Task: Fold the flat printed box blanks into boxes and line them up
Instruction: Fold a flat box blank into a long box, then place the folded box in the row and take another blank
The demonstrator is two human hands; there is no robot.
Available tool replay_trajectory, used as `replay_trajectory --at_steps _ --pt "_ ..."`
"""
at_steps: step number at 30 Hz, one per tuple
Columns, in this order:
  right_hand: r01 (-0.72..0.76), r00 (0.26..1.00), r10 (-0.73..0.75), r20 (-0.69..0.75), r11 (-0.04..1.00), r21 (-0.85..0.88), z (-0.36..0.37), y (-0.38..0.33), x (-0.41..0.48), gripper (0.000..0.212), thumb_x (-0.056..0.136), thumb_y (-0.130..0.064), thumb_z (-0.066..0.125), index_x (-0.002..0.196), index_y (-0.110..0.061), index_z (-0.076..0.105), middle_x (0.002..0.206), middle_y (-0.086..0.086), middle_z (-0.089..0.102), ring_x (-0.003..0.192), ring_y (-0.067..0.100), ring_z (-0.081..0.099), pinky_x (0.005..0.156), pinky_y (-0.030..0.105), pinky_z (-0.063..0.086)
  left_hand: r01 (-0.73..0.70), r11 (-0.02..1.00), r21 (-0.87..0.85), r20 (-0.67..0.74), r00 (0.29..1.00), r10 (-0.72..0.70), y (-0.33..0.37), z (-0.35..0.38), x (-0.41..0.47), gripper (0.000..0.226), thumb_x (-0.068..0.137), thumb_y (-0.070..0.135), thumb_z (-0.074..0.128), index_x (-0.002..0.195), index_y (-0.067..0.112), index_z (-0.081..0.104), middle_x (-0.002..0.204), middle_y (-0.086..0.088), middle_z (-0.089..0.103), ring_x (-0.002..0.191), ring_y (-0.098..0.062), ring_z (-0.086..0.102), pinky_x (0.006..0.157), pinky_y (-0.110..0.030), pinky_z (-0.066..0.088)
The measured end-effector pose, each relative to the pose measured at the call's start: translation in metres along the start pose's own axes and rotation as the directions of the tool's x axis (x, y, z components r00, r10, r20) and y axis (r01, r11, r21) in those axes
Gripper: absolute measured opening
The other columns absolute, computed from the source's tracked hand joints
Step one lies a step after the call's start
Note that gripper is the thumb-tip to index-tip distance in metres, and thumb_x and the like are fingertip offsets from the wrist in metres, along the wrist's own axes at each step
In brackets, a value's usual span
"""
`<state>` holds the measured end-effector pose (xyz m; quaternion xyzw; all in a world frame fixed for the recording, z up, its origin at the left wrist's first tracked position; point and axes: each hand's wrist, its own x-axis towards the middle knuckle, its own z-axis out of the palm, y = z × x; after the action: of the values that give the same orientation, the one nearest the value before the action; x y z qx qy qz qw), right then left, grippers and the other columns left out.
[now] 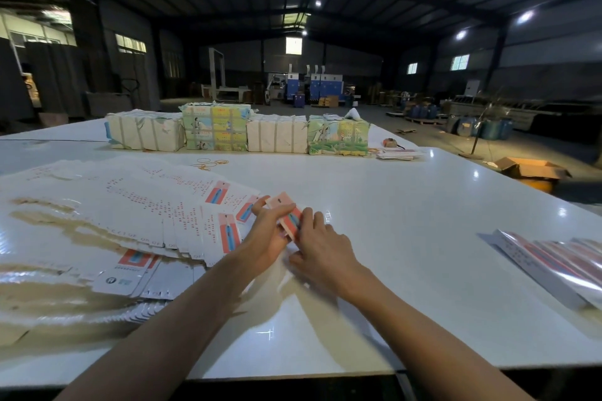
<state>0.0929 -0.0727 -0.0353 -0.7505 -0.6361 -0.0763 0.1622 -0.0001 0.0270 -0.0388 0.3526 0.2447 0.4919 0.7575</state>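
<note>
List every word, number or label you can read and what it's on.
Fanned box blanks: red print, edge lettering, too blurred to read.
Held box: print blurred.
Wrapped bundles: pictures, any text too small.
Lined-up boxes, right: lettering blurred.
Nothing legible.

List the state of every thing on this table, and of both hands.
box blank: partly folded, between both hands.
left hand: grips the blank.
right hand: fingertips on the blank, grip blurred.
flat blanks: unfolded, fanned out.
folded boxes: lying in a row.
bundles: tied, lined up.
rubber bands: loose.
</note>
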Motion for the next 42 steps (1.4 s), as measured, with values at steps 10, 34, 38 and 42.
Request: replay_trajectory --at_steps 10,34,38,42 --pt "-0.193 0.977 0.188 -0.096 0.98 -0.039 -0.018 0.094 -0.012 0.063 0.099 -0.046 0.059 0.144 -0.012 0.031 0.127 0.009 0.047 0.112 0.03 0.059 0.074 0.041 0.054 -0.025 -0.591 0.806 0.251 0.919 0.303 0.017 -0.044 0.009 0.049 0.107 0.045 0.048 0.145 0.014 0.046 0.149 -0.015 0.051 0.133 -0.034 0.051 0.114 -0.045 0.042" --pt "-0.672 0.686 0.656 -0.315 0.405 -0.62 -0.08 0.277 -0.133 0.042 0.104 -0.031 0.042 0.142 -0.018 0.054 0.143 0.006 0.055 0.135 0.026 0.048 0.112 0.044 0.042 0.187 -0.32 0.929 -0.092 0.952 0.292 0.041 -0.042 0.011 0.112 0.087 0.035 0.085 0.159 0.012 0.003 0.157 -0.036 0.015 0.142 -0.056 0.032 0.117 -0.061 0.032" --pt "-0.607 0.787 0.54 -0.3 0.588 -0.534 -0.077 0.243 -0.1 0.053 0.107 -0.044 0.046 0.152 -0.016 0.041 0.157 0.009 0.043 0.144 0.029 0.042 0.118 0.049 0.037 0.169 -0.073 0.983 -0.147 0.958 0.245 0.055 -0.052 0.019 0.128 0.075 0.027 0.097 0.16 0.011 0.004 0.15 -0.037 0.028 0.136 -0.056 0.041 0.111 -0.06 0.042" --pt "-0.376 0.919 0.299 -0.256 0.859 -0.347 -0.062 0.173 -0.047 0.048 0.109 -0.04 0.047 0.15 -0.015 0.046 0.157 0.008 0.044 0.142 0.029 0.043 0.115 0.044 0.038 0.085 0.114 0.99 -0.104 0.979 0.177 0.057 -0.054 0.022 0.101 0.08 0.021 0.093 0.154 0.011 0.025 0.125 -0.015 0.067 0.09 -0.027 0.072 0.074 -0.043 0.061"
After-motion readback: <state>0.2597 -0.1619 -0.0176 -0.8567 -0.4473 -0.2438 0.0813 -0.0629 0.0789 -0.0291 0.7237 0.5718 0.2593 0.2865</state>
